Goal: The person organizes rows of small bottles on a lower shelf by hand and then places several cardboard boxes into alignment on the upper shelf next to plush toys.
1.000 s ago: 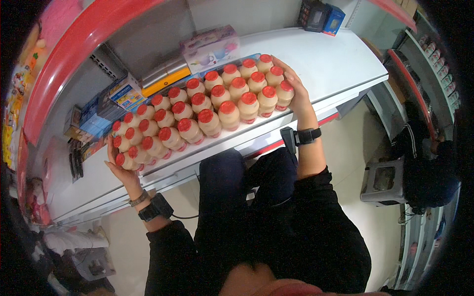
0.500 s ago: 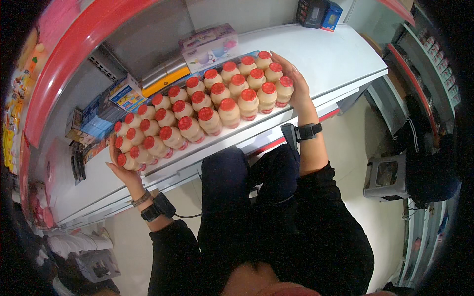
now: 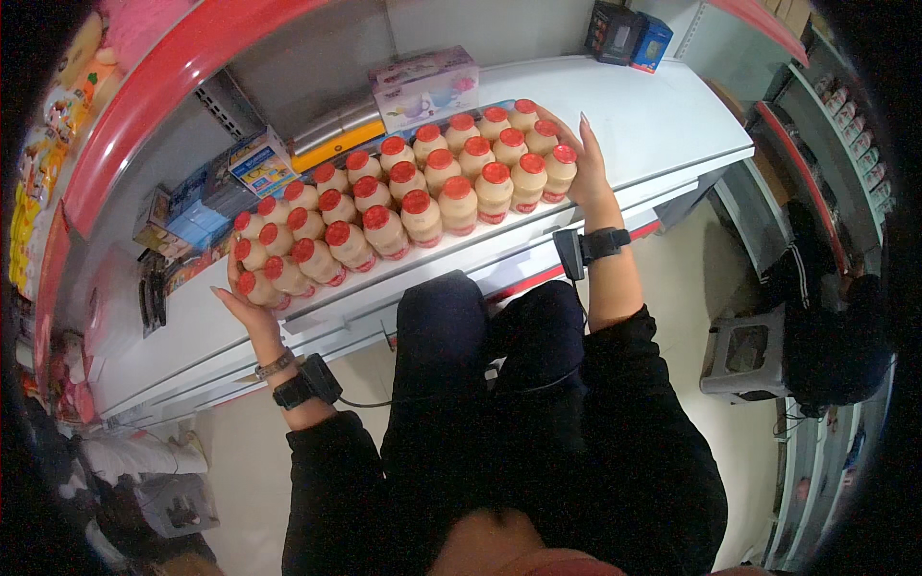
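Observation:
Several rows of small cream-coloured drink bottles (image 3: 420,219) with red caps stand upright in a tight block on a white shelf. The block runs slantwise, its right end farther from me. My left hand (image 3: 254,315) cups the near left end, thumb apart and fingers partly hidden beside the bottles. At the right end, my right hand (image 3: 587,171) presses its palm and some fingers against the outer bottles, while one finger points up and away. Between them the two hands hold the block from its ends.
Behind the bottles are a pale purple box (image 3: 425,88), a yellow-and-silver long box (image 3: 338,140) and blue boxes (image 3: 197,211). Dark and blue boxes (image 3: 629,36) stand at the back right. A grey stool (image 3: 745,353) is on the floor at right. My knees are below the shelf edge (image 3: 538,230).
The whole view has shifted slightly. Both hands stay at the ends of the bottle block, and one finger of my right hand now sticks up from the bottles.

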Available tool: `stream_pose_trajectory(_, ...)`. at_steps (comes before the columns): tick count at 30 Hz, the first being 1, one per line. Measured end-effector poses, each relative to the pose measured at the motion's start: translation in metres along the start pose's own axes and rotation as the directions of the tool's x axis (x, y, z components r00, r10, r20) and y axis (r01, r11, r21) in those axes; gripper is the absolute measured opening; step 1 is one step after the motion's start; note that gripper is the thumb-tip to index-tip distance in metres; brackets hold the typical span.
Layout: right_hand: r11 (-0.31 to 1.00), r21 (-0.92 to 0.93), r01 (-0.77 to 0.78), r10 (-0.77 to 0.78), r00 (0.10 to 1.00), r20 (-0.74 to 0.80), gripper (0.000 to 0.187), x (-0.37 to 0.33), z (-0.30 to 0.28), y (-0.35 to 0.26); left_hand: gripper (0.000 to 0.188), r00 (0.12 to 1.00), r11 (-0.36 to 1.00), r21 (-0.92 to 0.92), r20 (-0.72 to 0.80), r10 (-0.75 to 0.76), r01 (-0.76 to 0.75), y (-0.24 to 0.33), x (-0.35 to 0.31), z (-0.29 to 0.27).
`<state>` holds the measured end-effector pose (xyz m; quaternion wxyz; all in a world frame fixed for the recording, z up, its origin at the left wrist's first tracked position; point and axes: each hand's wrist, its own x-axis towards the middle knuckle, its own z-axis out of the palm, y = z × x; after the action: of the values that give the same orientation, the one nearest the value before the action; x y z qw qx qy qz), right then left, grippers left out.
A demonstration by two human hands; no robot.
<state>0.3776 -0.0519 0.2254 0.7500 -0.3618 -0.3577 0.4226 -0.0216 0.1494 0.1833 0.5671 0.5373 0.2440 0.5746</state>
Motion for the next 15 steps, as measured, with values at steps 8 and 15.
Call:
stream_pose_trajectory(8,0.996,-0.034,0.077,-0.079,0.995,-0.06,0.071,0.006,-0.012,-0.002,0.075,1.0,0.999,-0.04,0.007,0.025,-0.025,0.0,0.007,0.006)
stream_pose_trajectory(15,0.962,0.176,0.209,-0.179,0.969,-0.173,0.065,0.001,-0.029,-0.009,0.076,0.996,0.995,-0.08,0.069,0.064,-0.058,-0.005,0.007,0.005)
